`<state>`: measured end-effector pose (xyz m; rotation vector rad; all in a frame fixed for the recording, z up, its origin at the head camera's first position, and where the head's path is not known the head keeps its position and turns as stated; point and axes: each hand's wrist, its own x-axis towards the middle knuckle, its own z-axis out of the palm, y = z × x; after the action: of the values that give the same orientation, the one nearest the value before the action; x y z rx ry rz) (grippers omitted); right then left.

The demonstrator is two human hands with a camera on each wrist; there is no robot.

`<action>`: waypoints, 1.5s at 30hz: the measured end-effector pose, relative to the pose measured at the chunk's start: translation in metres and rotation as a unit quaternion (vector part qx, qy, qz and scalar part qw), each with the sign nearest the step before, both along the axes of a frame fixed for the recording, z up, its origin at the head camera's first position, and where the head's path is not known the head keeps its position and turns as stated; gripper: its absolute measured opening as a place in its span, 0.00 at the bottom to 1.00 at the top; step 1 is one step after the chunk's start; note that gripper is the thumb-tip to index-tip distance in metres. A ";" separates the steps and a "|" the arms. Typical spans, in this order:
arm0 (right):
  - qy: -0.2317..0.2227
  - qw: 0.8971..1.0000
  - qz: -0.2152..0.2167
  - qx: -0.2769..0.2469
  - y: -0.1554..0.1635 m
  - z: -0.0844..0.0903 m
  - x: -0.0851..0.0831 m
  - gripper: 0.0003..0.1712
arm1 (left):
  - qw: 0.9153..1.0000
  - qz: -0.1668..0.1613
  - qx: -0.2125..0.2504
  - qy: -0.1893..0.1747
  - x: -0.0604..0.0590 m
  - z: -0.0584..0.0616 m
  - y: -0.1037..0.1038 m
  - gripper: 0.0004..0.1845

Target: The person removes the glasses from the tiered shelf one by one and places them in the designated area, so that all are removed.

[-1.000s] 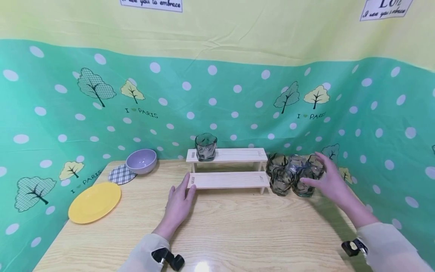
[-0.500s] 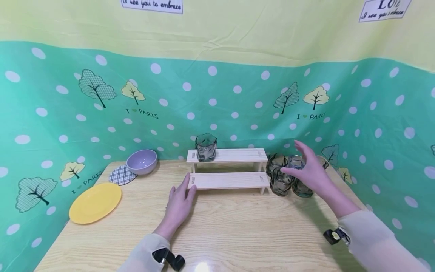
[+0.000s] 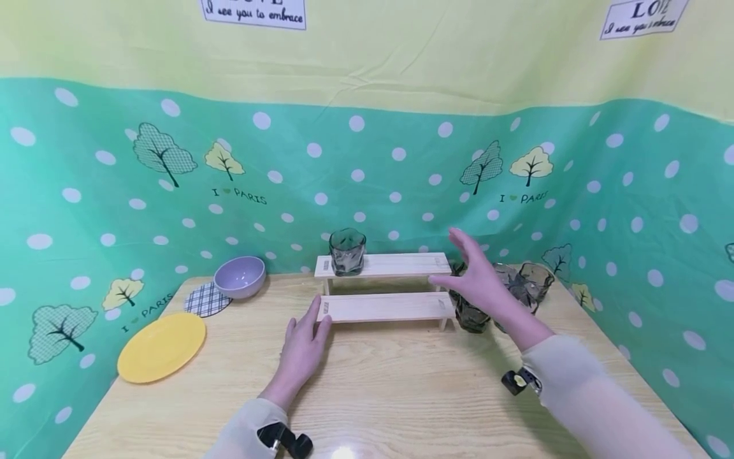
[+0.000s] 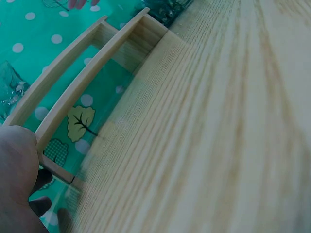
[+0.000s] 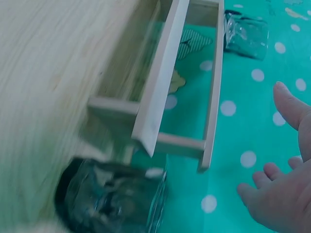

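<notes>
My left hand [image 3: 302, 350] touches the left end of a two-tier wooden shelf [image 3: 387, 307]; the thumb and index finger are at the corner of its lower board. In the left wrist view, the thumb side of that hand [image 4: 19, 170] lies against the board ends. My right hand [image 3: 478, 284] hangs in the air by the shelf's right end, fingers spread and holding nothing. A smoky grey glass [image 3: 347, 253] stands on the upper board at its left end. Several similar glasses [image 3: 536, 284] crowd right of the shelf, partly hidden behind my right hand and forearm.
At the back left a purple bowl [image 3: 239, 277] stands beside a checked round mat [image 3: 205, 299]. A yellow plate [image 3: 162, 347] lies nearer the table's left edge. A green polka-dot cloth [image 3: 395, 185] hangs behind and along the sides of the wooden table [image 3: 401, 395].
My right hand has moved left, from above the cluster of glasses to the shelf's right end, with nothing in it. My left hand stays at the shelf's left end.
</notes>
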<state>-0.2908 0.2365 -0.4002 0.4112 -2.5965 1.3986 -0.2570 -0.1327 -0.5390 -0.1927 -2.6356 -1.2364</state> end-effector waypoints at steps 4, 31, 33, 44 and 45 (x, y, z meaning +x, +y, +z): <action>-0.004 1.000 0.017 -0.023 -0.018 0.000 -0.005 0.69 | 1.000 0.001 0.001 -0.001 0.001 -0.002 0.000 0.35; 0.003 0.995 0.079 -0.056 -0.095 -0.008 -0.028 0.68 | 1.000 0.005 -0.004 0.003 0.001 -0.004 0.000 0.35; -0.002 0.995 0.077 -0.057 -0.101 -0.008 -0.030 0.68 | 1.000 0.006 -0.004 0.002 0.001 -0.004 0.000 0.35; -0.014 0.994 0.076 -0.075 -0.126 -0.011 -0.040 0.66 | 1.000 0.006 -0.002 -0.003 0.001 -0.001 0.002 0.35; -0.015 0.994 0.076 -0.078 -0.128 -0.011 -0.041 0.65 | 1.000 0.006 -0.002 -0.003 0.000 -0.001 0.002 0.35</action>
<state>-0.3317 0.1086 -0.4112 0.5785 -2.5005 1.6561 -0.2566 -0.1306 -0.5399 -0.1756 -2.6404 -1.2292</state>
